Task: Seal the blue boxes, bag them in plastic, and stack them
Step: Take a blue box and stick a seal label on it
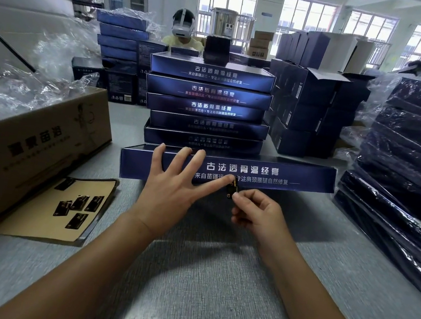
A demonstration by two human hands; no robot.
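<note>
One long blue cardboard box [294,177] lies under my left grip [172,183], fingers spread flat; my right grip [258,215] pinches a small black seal sticker [233,188] at its front. Sealing underway, I judge; bagging, stacking remain.

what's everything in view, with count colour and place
blue box: 1, blue, front centre
stacked blue boxes: 5, blue, behind it
seal sticker: 1, black, box's front edge
sticker sheet: 1, tan, table left
carton: 1, brown, far left
bagged boxes: several, dark blue, right
small boxes: many, dark, back right
other person: 1, yellow top, behind stack
table: 1, grey, underneath
left hand: 1, fingers spread on blue box
right hand: 1, fingers pinch seal sticker
</note>
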